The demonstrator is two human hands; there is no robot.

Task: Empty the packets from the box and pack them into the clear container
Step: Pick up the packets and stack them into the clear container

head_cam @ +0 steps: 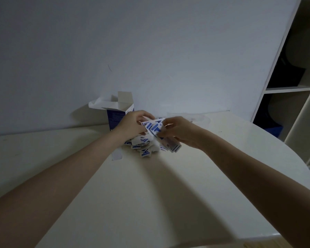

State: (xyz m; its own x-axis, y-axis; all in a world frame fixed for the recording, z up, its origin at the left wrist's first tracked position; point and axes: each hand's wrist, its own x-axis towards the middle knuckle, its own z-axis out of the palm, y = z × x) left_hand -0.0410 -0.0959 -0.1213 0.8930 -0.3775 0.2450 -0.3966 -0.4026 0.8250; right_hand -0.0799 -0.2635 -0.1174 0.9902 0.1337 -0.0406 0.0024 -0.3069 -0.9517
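Observation:
A blue and white box (115,115) stands upright near the wall with its top flaps open. Several white packets with blue print (145,149) lie in a heap on the white table (150,194) in front of it. My left hand (132,125) and my right hand (179,132) meet above the heap, both gripping a bunch of packets (153,128) between them. The clear container (195,118) sits just behind my right hand, partly hidden by it and hard to make out.
A white shelf unit (293,90) with dark items stands at the right, past the table's rounded edge. A plain wall runs right behind the box. A small clear piece (117,155) lies on the table left of the heap.

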